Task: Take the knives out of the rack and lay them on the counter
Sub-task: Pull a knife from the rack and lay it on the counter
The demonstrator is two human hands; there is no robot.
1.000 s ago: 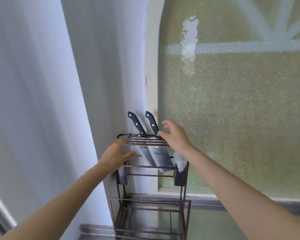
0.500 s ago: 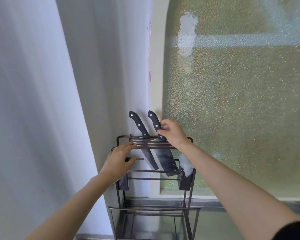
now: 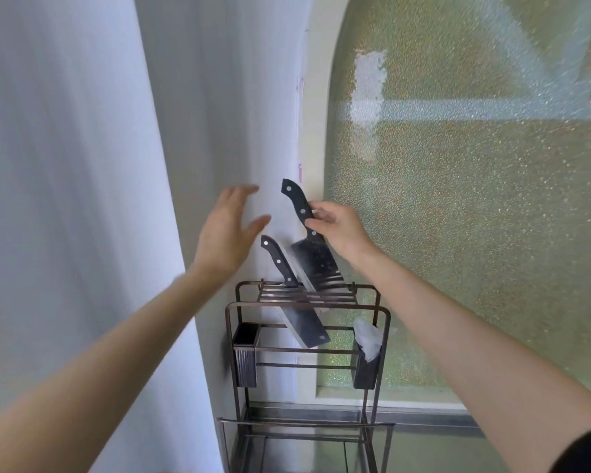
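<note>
A dark metal wire rack stands against the wall by the window. My right hand grips the black riveted handle of a cleaver, whose broad blade is lifted mostly clear of the slots, its lower edge still between the top bars. A second cleaver with the same black handle stays slotted to the left, blade hanging below the bars. My left hand hovers open in the air, above and left of the rack, touching nothing.
Two small dark cups hang on the rack: one on the left, and one on the right holding a crumpled white cloth. A white wall runs along the left, and frosted window glass fills the right. The rack's lower tier sits beneath.
My right hand closed on the right cleaver's handle and drew it upward, out of the slots. My left hand let go of the rack's top bar and rose up to the left.
</note>
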